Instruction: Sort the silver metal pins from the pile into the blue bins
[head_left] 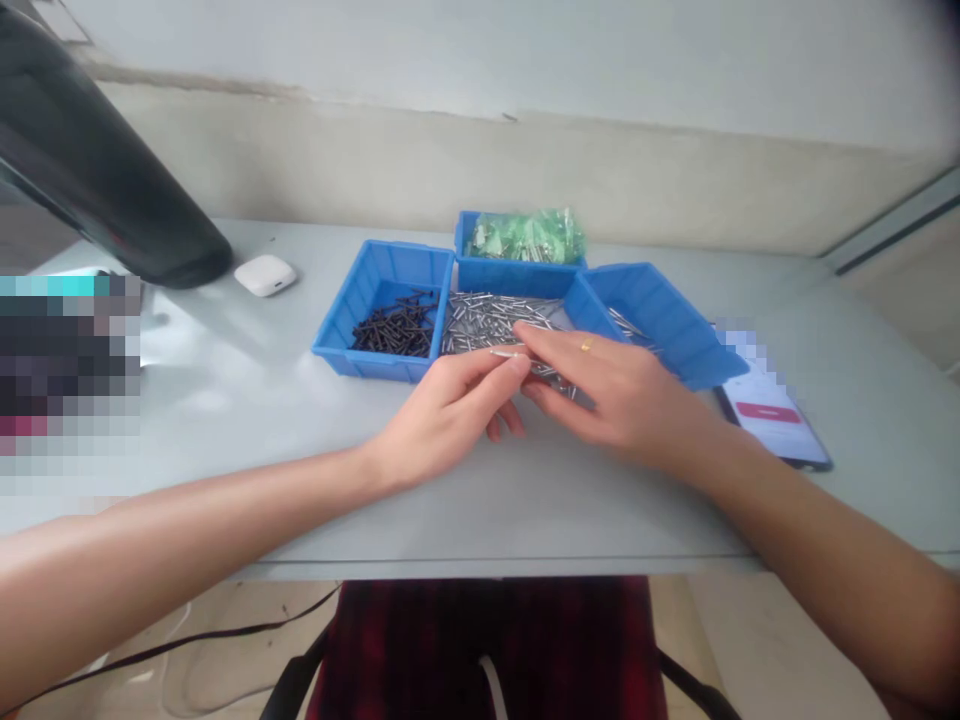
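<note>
My left hand (pixel 457 405) pinches a thin silver pin (pixel 508 353) between thumb and forefinger, its other fingers curled beneath. Close against its fingertips is my right hand (pixel 611 395), with forefinger stretched out and thumb held apart below it. Whether the right fingertips touch the pin I cannot tell. Behind both hands a loose pile of similar silver pins (pixel 491 315) lies among the blue bins, partly covered by the fingers. More silver pieces show in the gap between the right thumb and forefinger.
Black screws (pixel 397 328) fill part of the left blue bin (pixel 337 362). A green plastic bag (pixel 525 238) sits in the rear bin (pixel 517 275). The right bin (pixel 679 330), tilted, holds some silver pins. Around them are a phone (pixel 780 420), a white case (pixel 265 275) and a black cylinder (pixel 112 170).
</note>
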